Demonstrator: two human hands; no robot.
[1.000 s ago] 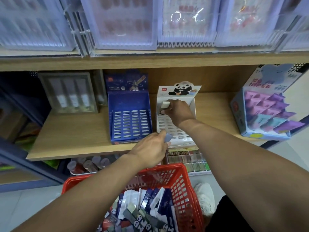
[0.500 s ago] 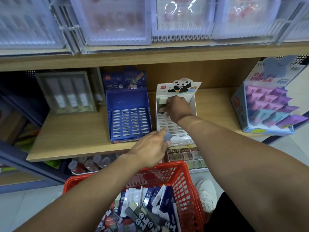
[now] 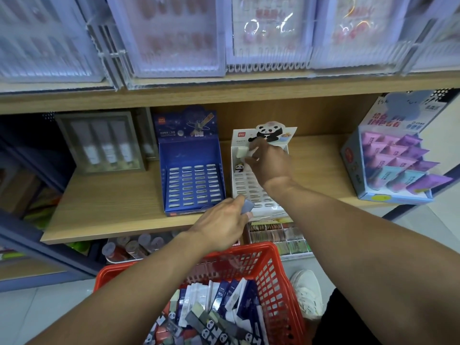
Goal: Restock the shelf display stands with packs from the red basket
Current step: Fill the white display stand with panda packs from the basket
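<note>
1. White pack (image 3: 242, 152), centre frame, is pinched in the right hand (image 3: 270, 163)'s fingers at the panda stand (image 3: 258, 170)'s top row; misaligned, it could miss its slot.
2. Left hand (image 3: 221, 224) pinches a grey-blue pack (image 3: 247, 206) just below; a loose pinch may drop it.
3. Red basket (image 3: 268, 270), bottom centre, holds more packs.

— Can any lettering be read?
— A red logo tag is seen on the white panda stand (image 3: 258, 170) and on the blue stand (image 3: 190, 155), seemingly "deli"; large print on the pastel box (image 3: 388, 158) at right is too blurred.
</note>
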